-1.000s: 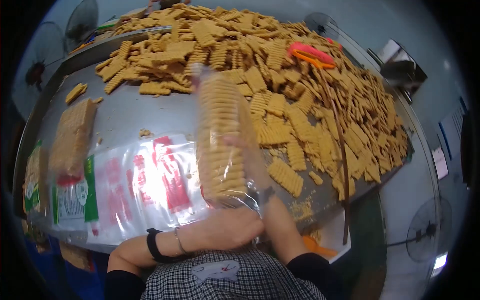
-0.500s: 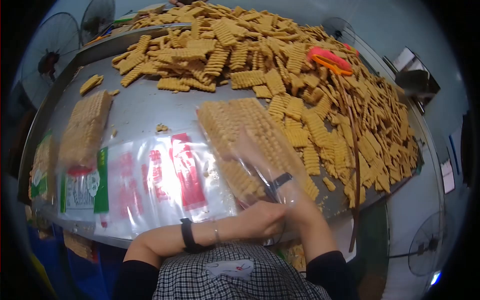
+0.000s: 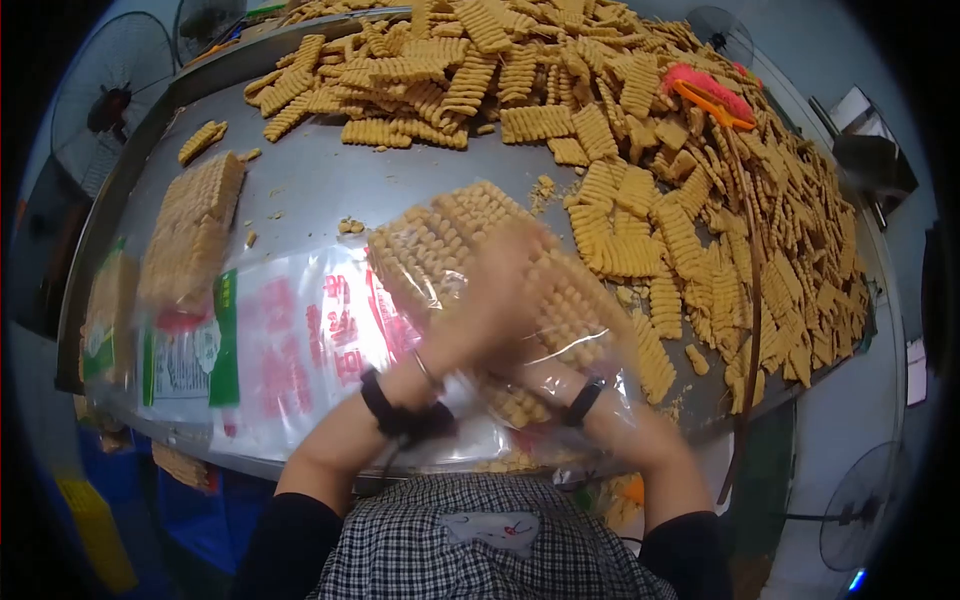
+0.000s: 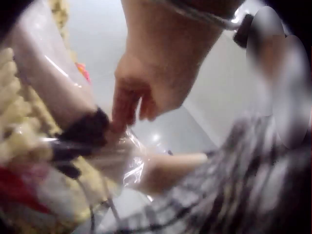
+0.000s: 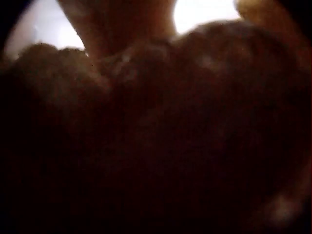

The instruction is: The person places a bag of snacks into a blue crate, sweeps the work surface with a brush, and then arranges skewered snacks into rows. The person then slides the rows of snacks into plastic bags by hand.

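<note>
A clear plastic bag [image 3: 420,260] filled with rows of ridged yellow snack pieces lies tilted in front of the torso. My left hand [image 3: 490,300] is blurred above it; in the left wrist view this hand [image 4: 151,87] pinches the film [image 4: 134,165] with its fingertips near the other wrist. My right forearm [image 3: 640,430] reaches into the bag up to beyond its black wristband [image 3: 585,400]. The right hand's fingers are hidden by my left arm and the contents. Only dark, blurred shapes show in the right wrist view.
A big heap of loose pieces [image 3: 700,230] fills the back and right of the metal table [image 3: 290,190]. Flat printed bags [image 3: 290,350] lie left of the filled one. Two packed stacks, one a tall block [image 3: 195,230], stand further left. A pink and orange object [image 3: 705,95] sits on the heap.
The bag has gone from nearly upright to lying tilted to the left. My left hand has moved from the bag's near end up over its middle. My right arm remains inside.
</note>
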The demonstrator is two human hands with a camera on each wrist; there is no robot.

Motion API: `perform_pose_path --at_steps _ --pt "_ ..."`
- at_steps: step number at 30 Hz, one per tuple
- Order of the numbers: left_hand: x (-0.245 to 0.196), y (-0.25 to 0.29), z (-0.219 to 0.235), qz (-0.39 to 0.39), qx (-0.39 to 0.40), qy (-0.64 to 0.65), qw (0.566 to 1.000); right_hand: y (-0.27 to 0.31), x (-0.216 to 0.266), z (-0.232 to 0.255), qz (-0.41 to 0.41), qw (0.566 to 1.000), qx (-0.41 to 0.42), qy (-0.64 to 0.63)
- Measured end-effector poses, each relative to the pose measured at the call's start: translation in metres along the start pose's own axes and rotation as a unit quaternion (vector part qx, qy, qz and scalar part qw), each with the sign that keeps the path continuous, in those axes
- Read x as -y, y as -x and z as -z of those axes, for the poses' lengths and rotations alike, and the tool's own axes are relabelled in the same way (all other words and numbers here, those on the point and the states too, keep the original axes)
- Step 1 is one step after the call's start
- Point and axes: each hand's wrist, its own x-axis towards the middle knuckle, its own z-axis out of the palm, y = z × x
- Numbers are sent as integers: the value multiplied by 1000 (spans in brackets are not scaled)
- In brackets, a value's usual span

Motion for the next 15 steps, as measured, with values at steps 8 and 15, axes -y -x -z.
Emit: perform_pose_path --at_steps 8,15 --pt "149 -34 6 181 115 -380 900 0 79 -30 8 756 -65 651" --pt "153 -31 9 176 99 -354 913 91 127 4 93 701 -191 681"
